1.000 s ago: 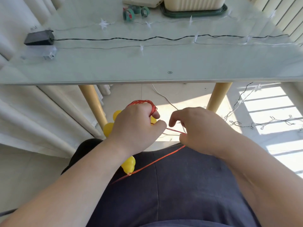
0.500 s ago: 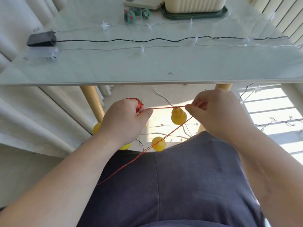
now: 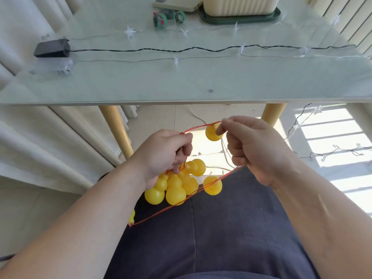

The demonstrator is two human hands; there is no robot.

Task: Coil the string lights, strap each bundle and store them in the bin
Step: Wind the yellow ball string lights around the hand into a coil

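Below the table's front edge, over my lap, I hold a red string point(image 3: 198, 126) strung with yellow gourd-shaped lights. My left hand point(image 3: 164, 153) grips the coiled part, and a cluster of yellow gourds point(image 3: 175, 188) hangs under it. My right hand point(image 3: 255, 146) pinches the string at one gourd point(image 3: 211, 133) to the right of the left hand. More red string trails down across my dark lap past another gourd point(image 3: 212, 185). The cream ribbed bin point(image 3: 239, 6) stands on a green tray at the table's far edge.
A black wire point(image 3: 181, 49) with star lights and a clear-wire strand point(image 3: 128, 61) lie stretched across the glass table point(image 3: 141, 83), ending at a black battery box point(image 3: 51, 48). Green strap rolls point(image 3: 161, 20) lie by the bin. Table legs and loose wires are on the floor.
My left hand turned, so the gourd cluster now hangs in sight below it. My right hand brought the pinched gourd closer to the left hand, and the string between them went slack.
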